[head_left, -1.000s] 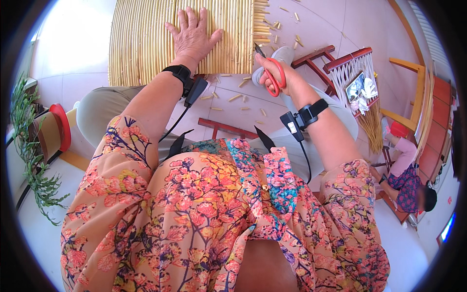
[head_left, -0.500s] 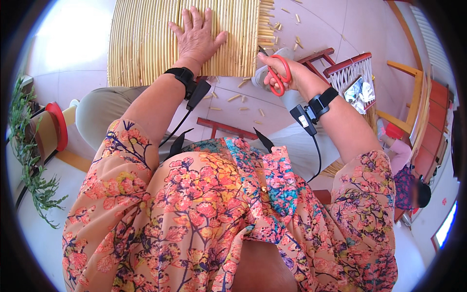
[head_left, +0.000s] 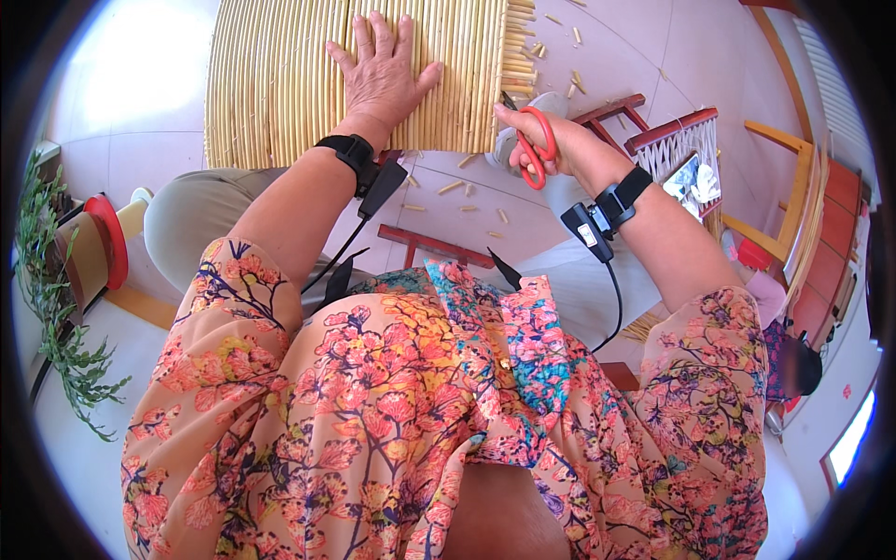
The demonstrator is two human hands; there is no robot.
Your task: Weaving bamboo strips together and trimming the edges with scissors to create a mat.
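A mat of pale yellow stalks laid side by side spans the top of the view. Spread flat on it, fingers apart, is my left hand. At the mat's right edge, my right hand is closed on red-handled scissors. Their dark blades point up toward the mat's edge and are partly hidden, so how far they are parted cannot be told. Beyond that edge, uneven stalk ends stick out to the right.
Short cut stalk pieces litter the tiled floor. To the right stands a red stool with white cords, bearing a phone-like object and white tissue. Farther right are a wooden chair frame and another person. A green plant hangs at left.
The mat's right edge sits slightly farther right and lower. My right hand with the scissors has shifted a little down and right; my left hand moved slightly right with the mat.
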